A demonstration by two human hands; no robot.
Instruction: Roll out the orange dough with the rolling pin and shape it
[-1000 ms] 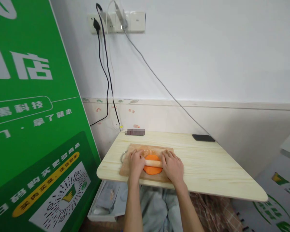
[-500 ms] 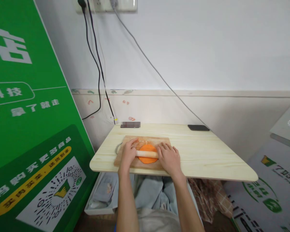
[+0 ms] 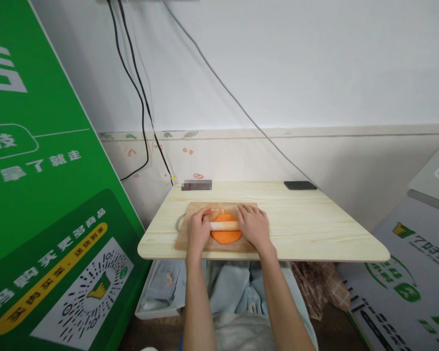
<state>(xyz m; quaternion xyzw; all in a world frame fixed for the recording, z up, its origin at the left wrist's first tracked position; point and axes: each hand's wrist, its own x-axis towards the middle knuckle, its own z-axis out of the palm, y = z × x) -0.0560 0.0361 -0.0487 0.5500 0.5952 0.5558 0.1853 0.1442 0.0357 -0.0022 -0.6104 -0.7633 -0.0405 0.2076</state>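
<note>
A flat round of orange dough lies on a wooden cutting board. Across the dough, a little beyond its middle, rests a pale wooden rolling pin. My left hand is closed over the pin's left end. The right end is under my right hand, whose fingers bend over it from above. Both ends of the pin are hidden by my hands. A metal handle sticks out from the board's left side.
The board stands on a light wood-grain table. At its back edge lie a dark phone and a blurred-out dark object. Cables run down the wall. A green sign stands left; an open drawer with cloth is below.
Both hands have pushed the rolling pin slightly away from me, from the dough's middle towards its far side. The camera view has shifted a little.
</note>
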